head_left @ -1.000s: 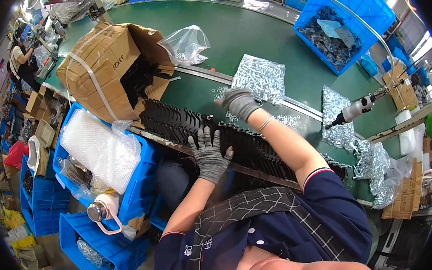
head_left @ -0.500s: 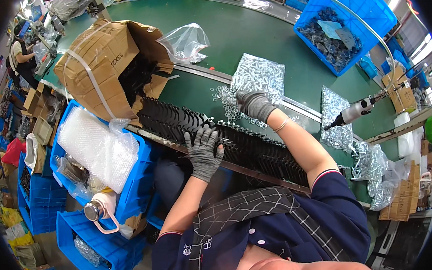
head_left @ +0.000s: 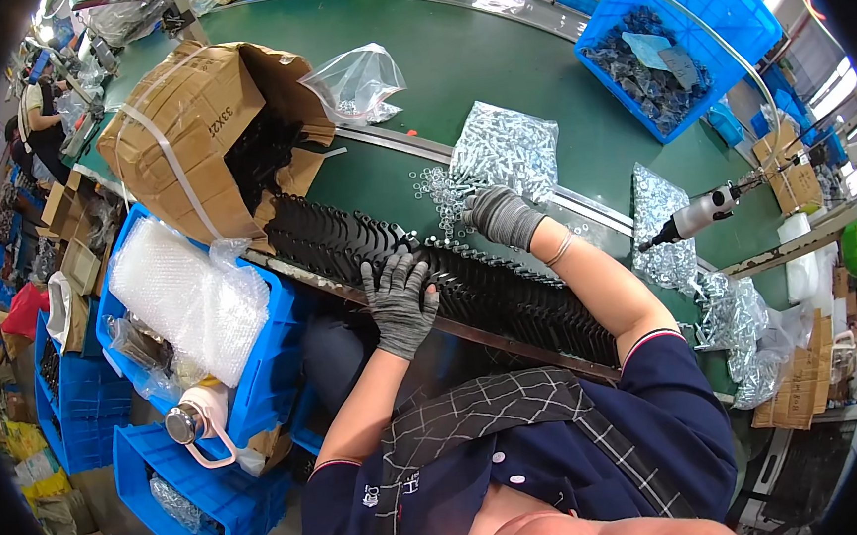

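A long row of curved black parts stands packed side by side along the near edge of the bench. My left hand, in a grey striped glove, lies on the row with its fingers spread. My right hand, gloved the same way, is just beyond the row, at the near side of a loose heap of small silvery rings or nuts. Its fingers are curled, and whatever is between them is hidden. Right behind it lies a clear bag of silvery screws. Small silvery pieces sit along the row's far edge.
A tipped cardboard box of black parts stands at the row's left end. A power driver hangs at the right over another hardware bag. A blue crate sits far right; a crate with bubble wrap is at my left.
My right hand has drawn a little toward me, from the bag's edge to the near side of the heap, its fingers more curled. My left hand stays on the row.
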Available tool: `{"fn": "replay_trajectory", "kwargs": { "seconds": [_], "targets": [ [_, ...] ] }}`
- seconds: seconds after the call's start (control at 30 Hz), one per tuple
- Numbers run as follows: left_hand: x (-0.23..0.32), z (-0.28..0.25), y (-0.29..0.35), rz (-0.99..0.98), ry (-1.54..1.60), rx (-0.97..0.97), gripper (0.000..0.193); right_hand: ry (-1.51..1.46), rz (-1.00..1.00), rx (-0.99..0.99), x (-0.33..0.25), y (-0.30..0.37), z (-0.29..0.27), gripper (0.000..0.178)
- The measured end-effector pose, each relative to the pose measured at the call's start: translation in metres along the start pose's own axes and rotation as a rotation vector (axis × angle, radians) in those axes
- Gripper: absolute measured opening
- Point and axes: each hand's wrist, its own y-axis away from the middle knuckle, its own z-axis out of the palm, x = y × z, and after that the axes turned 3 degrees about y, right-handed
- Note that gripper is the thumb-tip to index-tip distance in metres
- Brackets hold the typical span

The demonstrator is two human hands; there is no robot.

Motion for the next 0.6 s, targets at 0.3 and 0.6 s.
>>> {"fn": "replay_trajectory", "kwargs": {
  "seconds": [0.3,0.6],
  "targets": [
    [-0.001,-0.001,0.000,-0.005,-0.004,-0.006,0.038,-0.090,0.098,-0.095,-0.021,0.001,-0.062,0.017],
    [-0.002,-0.001,0.003,-0.007,0.000,-0.020,0.038,-0.219,0.009,0.129,0.015,0.001,0.023,0.017]
  ]
}}
